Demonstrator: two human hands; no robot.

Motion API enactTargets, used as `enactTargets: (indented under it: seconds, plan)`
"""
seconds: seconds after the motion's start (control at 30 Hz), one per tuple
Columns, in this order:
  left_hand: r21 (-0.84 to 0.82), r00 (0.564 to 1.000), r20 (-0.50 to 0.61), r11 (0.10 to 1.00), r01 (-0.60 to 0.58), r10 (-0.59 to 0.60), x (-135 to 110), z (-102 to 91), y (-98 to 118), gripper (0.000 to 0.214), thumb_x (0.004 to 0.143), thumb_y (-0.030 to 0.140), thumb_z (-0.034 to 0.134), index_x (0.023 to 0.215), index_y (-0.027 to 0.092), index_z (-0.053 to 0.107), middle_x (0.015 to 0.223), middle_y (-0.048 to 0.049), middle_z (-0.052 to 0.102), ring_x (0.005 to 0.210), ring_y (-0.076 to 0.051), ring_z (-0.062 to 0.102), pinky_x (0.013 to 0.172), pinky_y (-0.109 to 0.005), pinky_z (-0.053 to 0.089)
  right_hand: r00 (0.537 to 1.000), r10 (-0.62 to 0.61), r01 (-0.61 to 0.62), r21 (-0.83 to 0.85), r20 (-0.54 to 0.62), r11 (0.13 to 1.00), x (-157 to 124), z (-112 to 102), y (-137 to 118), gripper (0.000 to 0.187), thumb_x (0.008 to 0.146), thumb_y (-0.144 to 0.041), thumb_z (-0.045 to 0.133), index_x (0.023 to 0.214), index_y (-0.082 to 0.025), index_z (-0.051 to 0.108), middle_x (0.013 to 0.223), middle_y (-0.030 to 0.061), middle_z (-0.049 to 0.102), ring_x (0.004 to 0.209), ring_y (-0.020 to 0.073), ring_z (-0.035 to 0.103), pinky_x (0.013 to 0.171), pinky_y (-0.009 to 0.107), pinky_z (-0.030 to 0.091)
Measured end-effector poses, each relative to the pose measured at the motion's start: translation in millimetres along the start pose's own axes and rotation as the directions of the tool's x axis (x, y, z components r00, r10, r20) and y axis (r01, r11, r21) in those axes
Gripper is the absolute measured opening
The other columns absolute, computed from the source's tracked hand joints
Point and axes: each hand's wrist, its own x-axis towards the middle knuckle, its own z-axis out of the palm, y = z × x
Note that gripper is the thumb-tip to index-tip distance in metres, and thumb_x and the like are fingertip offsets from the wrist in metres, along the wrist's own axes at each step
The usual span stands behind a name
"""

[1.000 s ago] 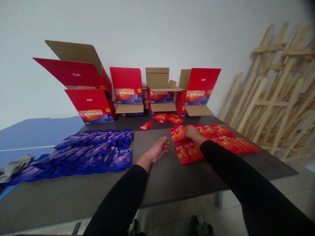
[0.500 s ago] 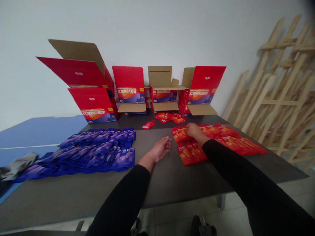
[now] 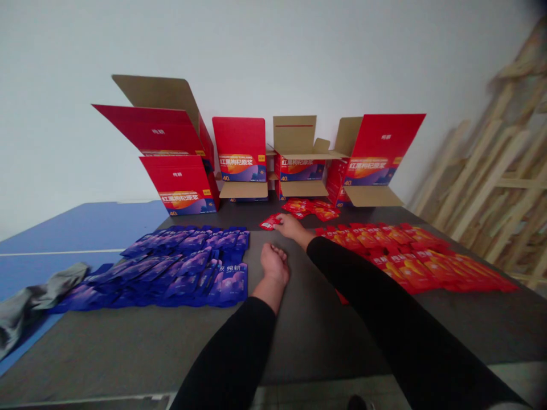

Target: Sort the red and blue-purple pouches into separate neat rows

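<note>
My right hand (image 3: 291,226) reaches forward over the dark tabletop (image 3: 128,347), its fingertips at a lone red sachet (image 3: 270,222). Whether they grip it, I cannot tell. My left hand (image 3: 274,263) rests on the table with curled fingers, holding nothing, just right of a spread of blue-purple sachets (image 3: 188,267). Many overlapping red sachets (image 3: 410,256) lie to the right, partly hidden under my right forearm. A small heap of red sachets (image 3: 310,209) sits behind my right hand.
Several open red cartons (image 3: 239,151) with tan flaps stand along the white wall at the table's back. A grey cloth (image 3: 38,296) lies on a blue table (image 3: 85,228) at the left. A wooden lattice frame (image 3: 491,171) leans at the right.
My right hand has moved left off the red sachets to the lone sachet. My left hand has curled closed. The whole scene sits further right in view.
</note>
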Motion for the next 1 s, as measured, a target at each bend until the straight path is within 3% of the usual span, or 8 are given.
enactTargets:
  seconds: [0.17, 0.27, 0.33, 0.43, 0.57, 0.67, 0.83, 1.0]
  plan:
    - [0.004, 1.000, -0.021, 1.000, -0.021, 0.021, 1, -2.0, -4, 0.031, 0.092, 0.032, 0.050, 0.070, 0.023, 0.030, 0.056, 0.0094, 0.028, 0.040, -0.006, 0.025, 0.044, -0.022, 0.020, 0.991, -0.007, 0.023, -0.117, 0.135, 0.993, 29, 20, -33, 0.066, 0.097, -0.055, 0.055, 0.158, -0.033, 0.038, 0.164, 0.0138, 0.029, 0.144, 0.0325, 0.039, 0.115, 0.045, 0.033]
    - [-0.001, 1.000, -0.023, 1.000, -0.005, 0.005, 0, -0.9, -4, 0.029, 0.093, 0.029, 0.048, 0.071, 0.023, 0.030, 0.056, 0.0090, 0.027, 0.041, -0.007, 0.026, 0.045, -0.023, 0.021, 0.952, 0.060, 0.003, -0.207, 0.299, 0.978, 37, 25, -50, 0.061, 0.098, -0.059, 0.049, 0.155, -0.036, 0.042, 0.167, 0.0137, 0.019, 0.146, 0.0408, 0.033, 0.112, 0.056, 0.034]
    - [-0.017, 0.999, -0.035, 1.000, 0.015, -0.016, 0, 0.0, -3, 0.027, 0.093, 0.025, 0.045, 0.071, 0.023, 0.030, 0.056, 0.0085, 0.027, 0.042, -0.007, 0.026, 0.046, -0.023, 0.022, 0.944, 0.097, -0.013, -0.261, 0.315, 0.965, 38, 26, -56, 0.055, 0.100, -0.052, 0.050, 0.149, -0.028, 0.051, 0.162, 0.0183, 0.028, 0.141, 0.0414, 0.041, 0.109, 0.057, 0.038]
    - [-0.036, 0.999, -0.036, 0.999, 0.029, -0.031, 0, 0.3, -3, 0.026, 0.094, 0.022, 0.042, 0.071, 0.023, 0.031, 0.056, 0.0081, 0.026, 0.043, -0.008, 0.027, 0.047, -0.023, 0.023, 0.970, 0.094, -0.034, -0.259, 0.223, 0.965, 35, 25, -54, 0.046, 0.097, -0.028, 0.055, 0.142, -0.016, 0.053, 0.150, 0.0242, 0.041, 0.126, 0.0330, 0.058, 0.103, 0.045, 0.047]
    - [-0.027, 0.999, -0.012, 0.999, 0.030, -0.030, 2, -1.0, -4, 0.029, 0.095, 0.026, 0.046, 0.071, 0.023, 0.031, 0.057, 0.0082, 0.026, 0.044, -0.007, 0.027, 0.047, -0.023, 0.024, 0.993, 0.084, -0.067, -0.184, 0.087, 0.981, 25, 16, -33, 0.052, 0.089, -0.004, 0.054, 0.140, -0.012, 0.049, 0.137, 0.0222, 0.054, 0.113, 0.0238, 0.064, 0.094, 0.032, 0.050]
    - [-0.021, 0.999, 0.002, 0.998, 0.051, -0.051, 4, -0.5, -5, 0.026, 0.096, 0.023, 0.048, 0.072, 0.022, 0.037, 0.060, 0.0069, 0.034, 0.047, -0.007, 0.036, 0.050, -0.022, 0.031, 0.994, 0.095, -0.093, 0.039, -0.059, 0.995, 14, 3, -16, 0.042, 0.089, -0.003, 0.051, 0.129, -0.014, 0.055, 0.120, 0.0135, 0.066, 0.104, 0.0201, 0.065, 0.091, 0.029, 0.050]
    - [-0.023, 0.995, -0.004, 0.995, 0.096, -0.096, 1, 5.0, -4, 0.008, 0.099, 0.022, 0.053, 0.091, 0.021, 0.055, 0.083, 0.0005, 0.060, 0.076, -0.010, 0.063, 0.071, -0.021, 0.048, 0.971, 0.110, -0.056, 0.243, -0.213, 0.968, -25, -16, -3, 0.027, 0.091, -0.014, 0.052, 0.116, -0.018, 0.062, 0.120, 0.0069, 0.068, 0.109, 0.0165, 0.062, 0.096, 0.027, 0.048]
    - [-0.060, 0.982, 0.159, 0.992, 0.115, -0.104, -7, 9.3, 0, 0.015, 0.100, 0.030, 0.056, 0.113, 0.024, 0.061, 0.107, -0.0043, 0.070, 0.093, -0.015, 0.068, 0.085, -0.028, 0.055, 0.979, 0.077, 0.024, 0.478, -0.191, 0.878, -72, -8, 11, 0.019, 0.086, -0.023, 0.062, 0.105, -0.019, 0.063, 0.099, 0.0031, 0.071, 0.087, 0.0163, 0.066, 0.079, 0.027, 0.052]
